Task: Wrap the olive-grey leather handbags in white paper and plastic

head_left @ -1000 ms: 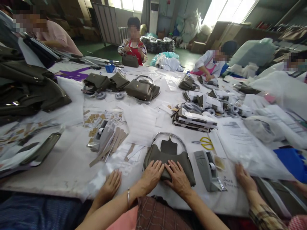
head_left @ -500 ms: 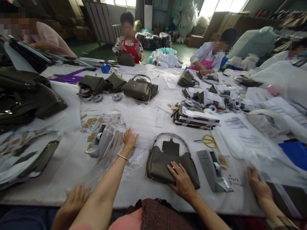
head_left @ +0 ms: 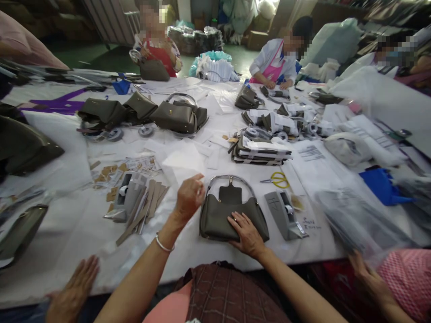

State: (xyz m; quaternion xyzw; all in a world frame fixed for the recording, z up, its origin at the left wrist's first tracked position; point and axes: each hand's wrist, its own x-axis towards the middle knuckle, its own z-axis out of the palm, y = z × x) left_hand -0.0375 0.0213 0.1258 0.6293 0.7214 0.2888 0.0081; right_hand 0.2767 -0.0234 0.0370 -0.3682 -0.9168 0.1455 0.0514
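An olive-grey handbag (head_left: 232, 215) with a clear arched handle lies flat near the table's front edge. My right hand (head_left: 245, 234) rests flat on its lower front, fingers spread. My left hand (head_left: 188, 197) is raised just left of the bag, its fingers pinched on the lower edge of a white paper sheet (head_left: 183, 162) that stands lifted off the table.
A grey tape dispenser (head_left: 284, 213) and yellow scissors (head_left: 278, 179) lie right of the bag. A second dispenser (head_left: 126, 195) and cardboard strips (head_left: 148, 206) lie to its left. Other people's hands show at bottom left (head_left: 70, 291) and bottom right (head_left: 367, 278). More handbags (head_left: 178, 116) lie farther back.
My left hand left the bag, reached forward to the white paper and has drawn back with a sheet pinched. My right hand stayed on the bag. The view shifted down and right.
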